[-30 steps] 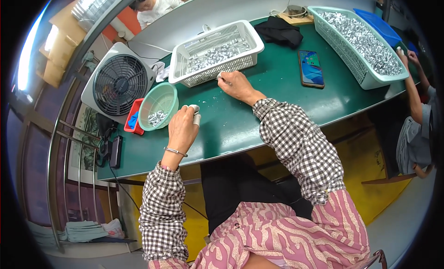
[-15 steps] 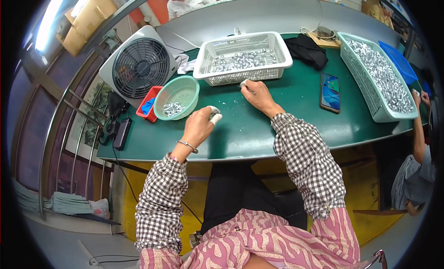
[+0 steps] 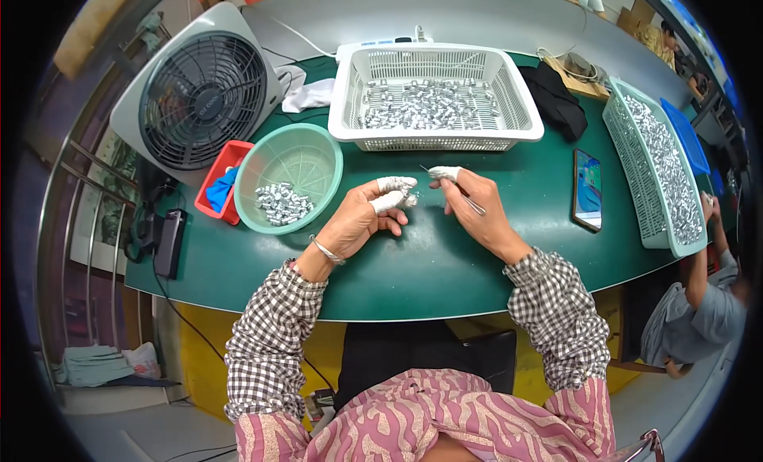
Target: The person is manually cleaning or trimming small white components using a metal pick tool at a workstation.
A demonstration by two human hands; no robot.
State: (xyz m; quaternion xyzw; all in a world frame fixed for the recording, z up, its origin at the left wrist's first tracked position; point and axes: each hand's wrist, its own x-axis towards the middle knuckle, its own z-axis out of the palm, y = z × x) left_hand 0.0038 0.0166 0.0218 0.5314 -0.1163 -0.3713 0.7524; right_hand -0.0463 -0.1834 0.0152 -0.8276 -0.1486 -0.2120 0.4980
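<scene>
Two wrapped fingers [image 3: 388,201], L hand [image 3: 350,225], narrow, can't tell contents; R hand [image 3: 486,216] fingers hold thin metal tool [image 3: 475,208].

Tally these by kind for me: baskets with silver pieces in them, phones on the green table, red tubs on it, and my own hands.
Baskets with silver pieces: 3 (white basket, round green basket, long green basket)
Phone: 1
Red tub: 1
Hands: 2 (left hand, right hand)
Total: 7

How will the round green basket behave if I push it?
The green basket looks like thin, perforated plastic, so probably light and slightly flexible. The metal pieces lie loosely heaped inside, so they may slide.
</scene>
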